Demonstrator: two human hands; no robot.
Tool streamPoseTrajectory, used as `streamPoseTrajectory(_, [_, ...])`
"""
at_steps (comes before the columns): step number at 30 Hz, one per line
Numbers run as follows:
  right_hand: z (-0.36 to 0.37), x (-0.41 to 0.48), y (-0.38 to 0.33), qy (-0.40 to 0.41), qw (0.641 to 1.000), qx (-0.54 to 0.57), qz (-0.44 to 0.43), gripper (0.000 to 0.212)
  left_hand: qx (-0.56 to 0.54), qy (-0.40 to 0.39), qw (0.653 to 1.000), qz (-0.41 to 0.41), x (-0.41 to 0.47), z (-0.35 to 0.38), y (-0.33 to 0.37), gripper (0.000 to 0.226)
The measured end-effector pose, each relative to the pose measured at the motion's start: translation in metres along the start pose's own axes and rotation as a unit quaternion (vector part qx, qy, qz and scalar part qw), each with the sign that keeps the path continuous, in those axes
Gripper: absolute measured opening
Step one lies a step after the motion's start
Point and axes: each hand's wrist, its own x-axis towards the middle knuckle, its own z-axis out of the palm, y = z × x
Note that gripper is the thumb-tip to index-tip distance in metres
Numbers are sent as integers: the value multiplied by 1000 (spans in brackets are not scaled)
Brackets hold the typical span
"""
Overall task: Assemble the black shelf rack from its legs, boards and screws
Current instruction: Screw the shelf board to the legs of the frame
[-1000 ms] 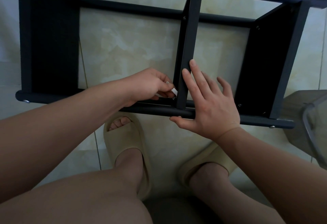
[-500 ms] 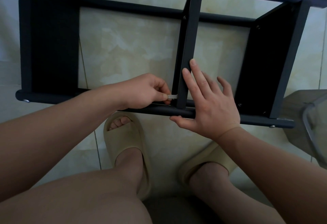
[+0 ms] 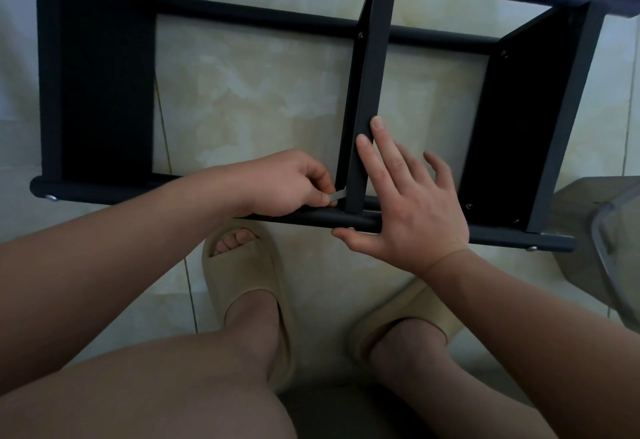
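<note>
The black metal shelf rack lies on its side on the glossy beige tiled floor, with its flat middle board edge-up. The right hand rests flat and spread over that board's near end and the round black leg tube, grasping nothing. Left of the board, the left hand pinches a small silver hex key at the joint. Cream foam slippers sit nearer than the board, and a clear plastic container is at far right.

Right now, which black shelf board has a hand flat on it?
The middle black board, edge-on: the right hand lies flat on it; the left hand pinches a small silver key beside it. Nothing touches the outer boards.
</note>
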Motion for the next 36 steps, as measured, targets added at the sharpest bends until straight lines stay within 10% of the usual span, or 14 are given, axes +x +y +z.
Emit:
streamPoseTrajectory(11, [1,0,0,11,1000,4,-2,109,199,88,964,153,3,-13,8,9])
streamPoseTrajectory(20, [0,0,-1,8,1000,8,-1,108,-224,76,972,4,7,1,10,12])
streamPoseTrajectory(36, [0,1,-1,5,1000,1,3,107,-200,103,974,7,7,4,18,16])
